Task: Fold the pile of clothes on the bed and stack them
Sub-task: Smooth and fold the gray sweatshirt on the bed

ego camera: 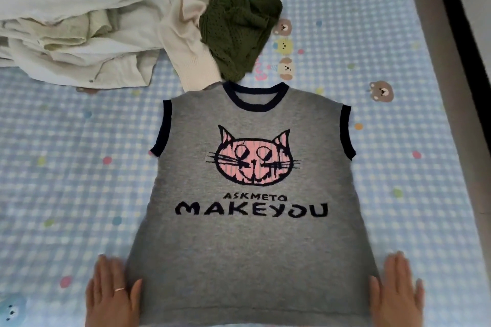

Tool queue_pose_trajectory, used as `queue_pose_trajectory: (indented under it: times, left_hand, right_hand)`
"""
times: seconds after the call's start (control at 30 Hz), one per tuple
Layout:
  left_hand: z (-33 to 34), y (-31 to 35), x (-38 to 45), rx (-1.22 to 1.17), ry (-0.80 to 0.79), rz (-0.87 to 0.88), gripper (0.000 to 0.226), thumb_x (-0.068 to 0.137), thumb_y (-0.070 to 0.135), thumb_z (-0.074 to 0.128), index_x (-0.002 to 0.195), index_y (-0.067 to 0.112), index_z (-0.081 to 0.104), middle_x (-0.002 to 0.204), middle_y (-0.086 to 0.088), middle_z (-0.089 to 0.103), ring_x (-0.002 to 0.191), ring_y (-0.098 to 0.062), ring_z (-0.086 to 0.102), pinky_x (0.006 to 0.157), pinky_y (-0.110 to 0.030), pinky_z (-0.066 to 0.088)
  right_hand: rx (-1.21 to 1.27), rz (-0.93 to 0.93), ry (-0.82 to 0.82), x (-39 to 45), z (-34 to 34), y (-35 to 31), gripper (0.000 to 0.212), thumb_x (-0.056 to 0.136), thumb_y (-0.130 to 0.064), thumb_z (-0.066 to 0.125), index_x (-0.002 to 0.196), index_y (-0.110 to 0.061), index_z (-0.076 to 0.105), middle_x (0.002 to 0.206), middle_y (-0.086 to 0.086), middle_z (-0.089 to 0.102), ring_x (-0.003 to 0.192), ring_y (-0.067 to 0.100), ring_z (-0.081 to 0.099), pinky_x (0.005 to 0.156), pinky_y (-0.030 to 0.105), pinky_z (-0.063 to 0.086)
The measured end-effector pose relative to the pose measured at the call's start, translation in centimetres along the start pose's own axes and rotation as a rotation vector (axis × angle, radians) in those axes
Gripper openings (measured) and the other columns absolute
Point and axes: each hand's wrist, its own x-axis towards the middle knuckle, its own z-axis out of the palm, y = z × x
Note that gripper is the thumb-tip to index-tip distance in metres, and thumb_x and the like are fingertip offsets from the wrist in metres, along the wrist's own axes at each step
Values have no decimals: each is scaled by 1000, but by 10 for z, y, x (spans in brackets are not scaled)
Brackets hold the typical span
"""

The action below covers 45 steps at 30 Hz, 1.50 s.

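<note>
A grey sleeveless knit top (pixel 249 241) with navy trim, a pink cat face and black lettering lies spread flat, front up, on the bed. My left hand (pixel 113 293), wearing a ring, rests flat at the top's lower left edge, fingers together and pointing away from me. My right hand (pixel 397 292) lies flat at the lower right edge in the same way. Neither hand grips the fabric. Beyond the collar sits the unfolded pile: cream and white garments (pixel 87 34) and a crumpled dark green knit (pixel 239 32).
The bed sheet (pixel 66 167) is blue and white check with bear prints and coloured dots. The bed's right edge (pixel 435 61) runs diagonally, with a dark strip and floor beyond it. A cream ribbed cuff (pixel 198 71) nearly touches the grey top's left shoulder.
</note>
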Motion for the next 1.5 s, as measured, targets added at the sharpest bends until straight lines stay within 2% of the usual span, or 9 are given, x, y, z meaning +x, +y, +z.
queue_pose_trajectory:
  times: [0.13, 0.3, 0.47, 0.67, 0.83, 1.03, 1.27, 1.37, 1.5]
  left_hand:
    - [-4, 116, 48, 39, -3, 382, 66, 97, 48, 20, 150, 8, 14, 156, -18, 13, 145, -28, 10, 114, -40, 9]
    - [15, 211, 157, 110, 4, 633, 58, 98, 41, 18, 145, 9, 30, 153, -9, 23, 141, -26, 27, 114, -37, 11]
    - [4, 112, 237, 180, 47, 444, 64, 93, 59, 1, 148, 27, -7, 157, 2, -10, 144, -14, -11, 118, -33, -3]
    - [-38, 91, 272, -9, 98, 12, 65, 99, 41, 26, 149, 1, 10, 156, -21, 8, 145, -34, 7, 118, -47, 9]
    - [-43, 145, 245, 195, 50, 586, 62, 98, 41, 25, 149, 6, 15, 157, -11, 11, 146, -22, 8, 118, -36, 3]
    - [-18, 223, 289, 289, 88, 787, 62, 99, 46, 18, 149, 11, 19, 157, -6, 14, 144, -25, 17, 116, -38, 8]
    - [-19, 177, 347, 179, 113, 372, 70, 92, 58, 1, 150, 20, 0, 157, -4, -3, 146, -20, -4, 119, -38, 0]
    - [-40, 160, 361, 73, 149, 191, 63, 99, 43, 25, 150, 8, 14, 155, -17, 18, 144, -32, 15, 117, -45, 12]
    - [-55, 191, 375, 46, 115, 348, 44, 94, 18, 52, 135, 5, 44, 116, -19, 58, 103, -37, 53, 88, -43, 40]
  right_hand:
    - [-109, -367, -5, 29, 36, -138, 60, 100, -43, 13, 143, -8, 37, 155, 7, 24, 146, 17, 4, 114, 45, 13]
    - [-116, -657, -60, 123, 83, -242, 53, 99, -37, 27, 148, -16, 27, 156, 4, 19, 145, 23, 17, 113, 46, 14]
    - [-193, -332, -38, 197, 62, -127, 63, 97, -52, 0, 150, -21, 10, 158, 1, 9, 146, 19, 2, 119, 47, 10]
    - [-94, 30, 21, 238, 4, -75, 60, 100, -39, 18, 150, -7, 14, 159, 8, 8, 147, 22, 6, 118, 48, 12]
    - [-222, -451, -62, 214, 12, -130, 56, 101, -40, 20, 150, -12, 18, 158, 6, 13, 147, 21, 6, 116, 43, 12]
    - [-212, -686, -110, 281, 45, -217, 57, 100, -44, 16, 150, -16, 18, 158, 3, 12, 146, 21, 11, 115, 44, 11]
    - [-214, -473, -90, 370, 39, -176, 60, 96, -50, 2, 149, -27, -10, 158, -7, -12, 144, 11, -16, 119, 40, -7]
    - [-157, -320, -76, 393, 14, -148, 59, 100, -41, 16, 152, -15, 6, 160, 3, 3, 147, 17, -1, 120, 42, 4]
    - [-57, -294, 7, 390, -3, -157, 47, 96, -29, 49, 137, -7, 46, 135, 15, 51, 124, 35, 46, 99, 48, 38]
